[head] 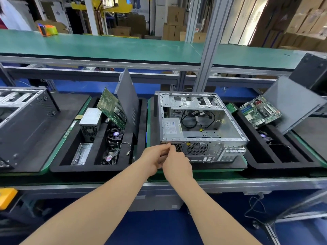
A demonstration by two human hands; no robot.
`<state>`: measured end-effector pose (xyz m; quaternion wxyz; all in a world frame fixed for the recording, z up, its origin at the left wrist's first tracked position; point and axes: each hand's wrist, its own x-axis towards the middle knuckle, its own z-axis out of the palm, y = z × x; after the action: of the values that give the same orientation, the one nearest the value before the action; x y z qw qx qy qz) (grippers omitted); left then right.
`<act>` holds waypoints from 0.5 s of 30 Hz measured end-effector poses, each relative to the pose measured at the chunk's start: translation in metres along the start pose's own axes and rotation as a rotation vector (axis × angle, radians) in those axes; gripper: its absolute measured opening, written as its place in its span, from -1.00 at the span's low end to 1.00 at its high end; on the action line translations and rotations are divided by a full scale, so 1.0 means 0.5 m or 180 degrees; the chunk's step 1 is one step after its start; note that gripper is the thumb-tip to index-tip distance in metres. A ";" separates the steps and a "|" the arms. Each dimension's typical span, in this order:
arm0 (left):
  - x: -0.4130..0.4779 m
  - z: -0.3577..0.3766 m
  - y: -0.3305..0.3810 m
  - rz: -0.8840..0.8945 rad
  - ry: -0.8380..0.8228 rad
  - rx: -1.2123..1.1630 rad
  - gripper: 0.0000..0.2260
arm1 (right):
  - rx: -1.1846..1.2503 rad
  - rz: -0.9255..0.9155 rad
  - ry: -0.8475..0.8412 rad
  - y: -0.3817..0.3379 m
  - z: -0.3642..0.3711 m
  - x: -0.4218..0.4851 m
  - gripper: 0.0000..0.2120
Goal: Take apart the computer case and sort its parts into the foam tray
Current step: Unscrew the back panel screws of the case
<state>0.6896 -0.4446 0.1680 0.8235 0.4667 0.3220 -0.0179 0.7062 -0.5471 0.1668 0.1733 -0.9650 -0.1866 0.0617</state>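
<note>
An open computer case point(203, 135) lies on its side at the centre of the bench, with a grey power supply point(171, 129) and loose black cables point(196, 119) inside. Both my hands meet at its near left rear corner. My left hand point(155, 158) has its fingers curled against the corner by a small screw point(166, 143). My right hand point(177, 163) pinches at the same spot; what it pinches is hidden. To the left lies a black foam tray point(99, 167) holding a power supply point(90, 123), a motherboard point(111, 108), fans point(114, 137), a side panel point(128, 96) and a metal bracket point(82, 153).
A second foam tray point(276, 156) at the right carries a motherboard point(260, 112) and a leaning side panel point(292, 105). Another case point(24, 121) lies at the far left. A green shelf point(106, 46) runs behind, with an upright post point(208, 55). A yellow box point(7, 197) sits at the lower left.
</note>
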 end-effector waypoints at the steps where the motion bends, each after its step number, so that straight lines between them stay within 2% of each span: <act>1: 0.001 0.000 -0.002 0.0076 0.0018 0.0043 -0.78 | 0.0174 -0.0002 -0.0052 0.005 -0.003 0.001 -0.62; 3: 0.004 -0.002 -0.001 0.0244 0.0077 0.0104 -0.81 | 0.1189 0.0040 -0.0274 0.019 -0.014 0.002 -0.76; 5: 0.006 -0.003 -0.001 0.0312 0.0093 0.0083 -0.84 | 0.2636 0.0331 -0.0654 0.033 -0.016 0.003 -0.75; 8: 0.007 -0.003 0.000 0.0237 0.0054 0.0100 -0.80 | 0.4675 0.1100 -0.1441 0.042 -0.015 -0.005 -0.71; 10: 0.005 -0.005 0.002 0.0106 -0.0004 0.0187 -0.81 | 0.5729 0.1485 -0.2044 0.040 -0.011 -0.011 -0.67; 12: 0.003 -0.008 0.006 -0.0048 -0.0060 0.0240 -0.81 | 0.6282 0.1677 -0.2424 0.038 -0.009 -0.014 -0.64; 15: 0.000 -0.010 0.012 -0.0128 -0.0095 0.0279 -0.77 | 0.6633 0.1734 -0.2530 0.029 -0.016 -0.015 -0.64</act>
<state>0.6890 -0.4373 0.1707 0.8065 0.4955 0.3179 -0.0555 0.7059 -0.5651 0.1692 0.7976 -0.2735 0.1286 0.5220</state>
